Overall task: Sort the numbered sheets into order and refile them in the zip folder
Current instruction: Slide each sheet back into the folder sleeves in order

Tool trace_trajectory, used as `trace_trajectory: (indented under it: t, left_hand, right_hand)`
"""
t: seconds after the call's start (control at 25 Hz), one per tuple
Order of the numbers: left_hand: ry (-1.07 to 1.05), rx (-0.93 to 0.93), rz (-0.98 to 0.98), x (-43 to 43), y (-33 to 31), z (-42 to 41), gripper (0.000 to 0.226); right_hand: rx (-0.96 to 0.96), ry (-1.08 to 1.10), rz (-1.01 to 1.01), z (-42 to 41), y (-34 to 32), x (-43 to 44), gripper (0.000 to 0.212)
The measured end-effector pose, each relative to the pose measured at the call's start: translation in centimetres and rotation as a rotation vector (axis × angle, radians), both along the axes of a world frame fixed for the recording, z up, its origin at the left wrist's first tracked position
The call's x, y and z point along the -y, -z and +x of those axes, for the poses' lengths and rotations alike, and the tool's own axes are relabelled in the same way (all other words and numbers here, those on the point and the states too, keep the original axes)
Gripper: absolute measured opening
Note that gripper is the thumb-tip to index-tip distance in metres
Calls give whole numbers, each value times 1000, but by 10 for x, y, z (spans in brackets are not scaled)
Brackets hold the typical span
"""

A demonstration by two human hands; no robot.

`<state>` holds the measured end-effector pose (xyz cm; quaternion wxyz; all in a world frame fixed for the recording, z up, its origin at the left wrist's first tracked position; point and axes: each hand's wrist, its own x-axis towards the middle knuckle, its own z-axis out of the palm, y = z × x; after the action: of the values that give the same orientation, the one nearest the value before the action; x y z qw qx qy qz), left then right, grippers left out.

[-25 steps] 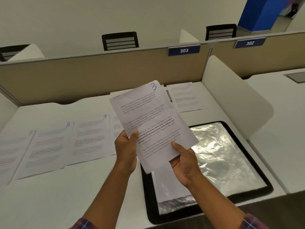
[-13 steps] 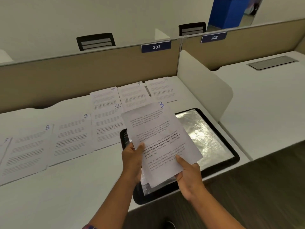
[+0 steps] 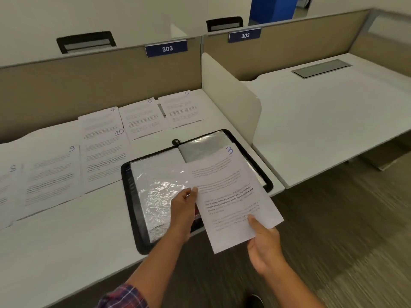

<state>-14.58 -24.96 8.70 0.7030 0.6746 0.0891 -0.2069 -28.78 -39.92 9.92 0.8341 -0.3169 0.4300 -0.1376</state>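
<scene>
Lowered since a half-second ago, the sheet marked 3 (image 3: 231,196) hangs over the open zip folder (image 3: 130,196). The left hand (image 3: 182,210), just above the folder, pinches the sheet's left edge. The right hand (image 3: 264,241) grips its near corner, thumb on top. Square the sheet to the folder before releasing.

open: desk (image 3: 66,252) front-left | blocked: sheets (image 3: 53,176) behind, zip folder (image 3: 131,196) right, divider (image 3: 231,96) beyond

A checked sleeve (image 3: 124,295) in red, blue and white is worn on the left arm; both forearms are left bare.
</scene>
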Motion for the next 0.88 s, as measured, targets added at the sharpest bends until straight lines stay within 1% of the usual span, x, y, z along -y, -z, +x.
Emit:
trace_trajectory:
  t: [0.08, 0.12, 0.24, 0.36, 0.4, 0.44, 0.48, 0.56, 0.6, 0.72, 0.88]
  left_hand:
    - [41, 60, 72, 22, 10, 0, 26]
    - [89, 144, 174, 33, 16, 1, 24]
    - [358, 501, 635, 60, 43, 5, 24]
    - [644, 657, 867, 81, 65, 11, 40]
    - [693, 707, 921, 87, 68, 12, 43]
    - [684, 756, 945, 91, 72, 13, 39]
    - [639, 796, 935, 94, 70, 15, 31]
    - [563, 832, 894, 98, 67, 17, 16]
    - [557, 828, 892, 98, 64, 18, 13]
    - [563, 756, 915, 98, 56, 23, 15]
    - [547, 688, 872, 94, 51, 27, 17]
  right_hand:
    - [3, 17, 19, -6, -1, 31, 33]
    - [2, 19, 22, -8, -1, 49, 33]
    - [4, 3, 27, -12, -4, 96, 32]
    - [7, 1, 30, -16, -1, 138, 34]
    - [8, 0, 30, -18, 1, 151, 36]
    - [10, -7, 27, -20, 3, 163, 36]
    - [10, -17, 24, -21, 5, 174, 37]
    - [5, -48, 34, -25, 8, 192, 39]
    - [4, -64, 48, -27, 11, 199, 40]
    - [4, -110, 84, -34, 15, 213, 40]
    - [15, -180, 72, -41, 16, 216, 40]
